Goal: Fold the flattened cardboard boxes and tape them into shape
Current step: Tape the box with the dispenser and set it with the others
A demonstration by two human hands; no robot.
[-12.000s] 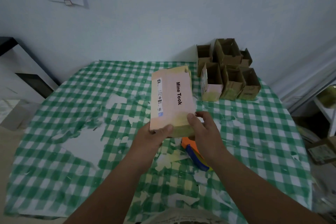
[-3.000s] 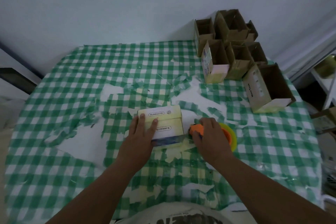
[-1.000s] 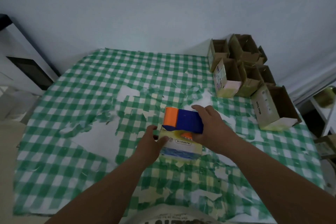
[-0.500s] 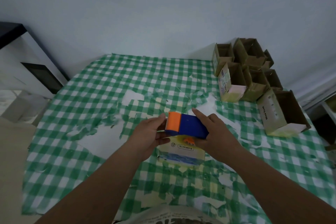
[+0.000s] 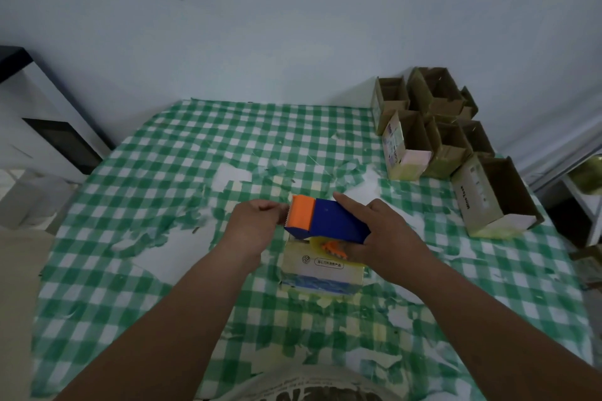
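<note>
Taping a folded box: the right hand grips the blue body of the dispenser, fingers curled round it and the forefinger laid along its top, holding it low over the box so that the tape can be laid on the upper face. The left hand sits at the orange cutter end with fingers bent toward the serrated edge, probably pinching the free tape end to draw it out; the tape itself cannot be made out, so whether anything is held cannot be told. The box stands on the checked cloth at table centre, directly beneath the dispenser and partly hidden by it, its printed side facing the wearer; neither hand touches it visibly. Finished boxes, open tops showing, are grouped at the far right corner, clear of the working area, with one larger box nearer. Torn patches mark the cloth around the work
</note>
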